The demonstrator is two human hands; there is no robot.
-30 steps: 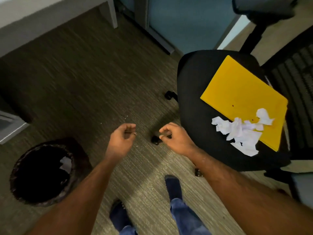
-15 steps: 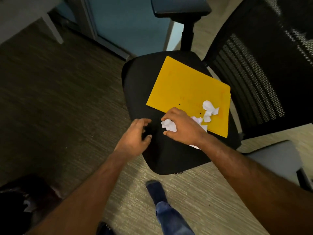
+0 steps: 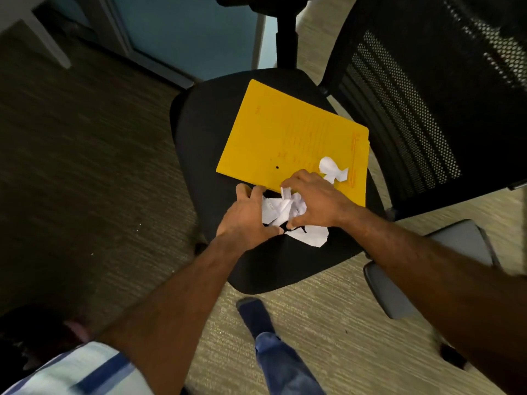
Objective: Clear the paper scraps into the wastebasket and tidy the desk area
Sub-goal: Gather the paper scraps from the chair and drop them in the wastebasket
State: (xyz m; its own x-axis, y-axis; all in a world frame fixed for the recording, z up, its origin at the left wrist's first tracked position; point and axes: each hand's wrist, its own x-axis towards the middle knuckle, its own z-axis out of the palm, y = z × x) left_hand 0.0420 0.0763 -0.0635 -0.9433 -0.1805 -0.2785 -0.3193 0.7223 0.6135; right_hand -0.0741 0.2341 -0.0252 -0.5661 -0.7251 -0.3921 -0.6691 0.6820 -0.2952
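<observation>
White paper scraps (image 3: 281, 208) lie bunched on the black office chair seat (image 3: 205, 138), at the near edge of a yellow folder (image 3: 285, 132). My left hand (image 3: 245, 215) cups the pile from the left, fingers curled against it. My right hand (image 3: 316, 199) presses over the pile from the right, fingertips pinching scraps. One larger scrap (image 3: 312, 236) pokes out under my right wrist. Another loose scrap (image 3: 332, 169) rests on the folder, apart from both hands. The dark wastebasket (image 3: 31, 334) is only partly visible at the bottom left.
The chair's mesh backrest (image 3: 427, 109) rises on the right, with a grey armrest (image 3: 422, 269) near my right forearm and another armrest post (image 3: 286, 32) behind the seat. Carpet surrounds the chair. My foot (image 3: 252, 312) stands just before the seat. A desk leg (image 3: 42, 38) is at top left.
My view swung from the wastebasket to the chair. Both hands moved onto the seat; the left closed in against the scraps and the right gathered them toward it.
</observation>
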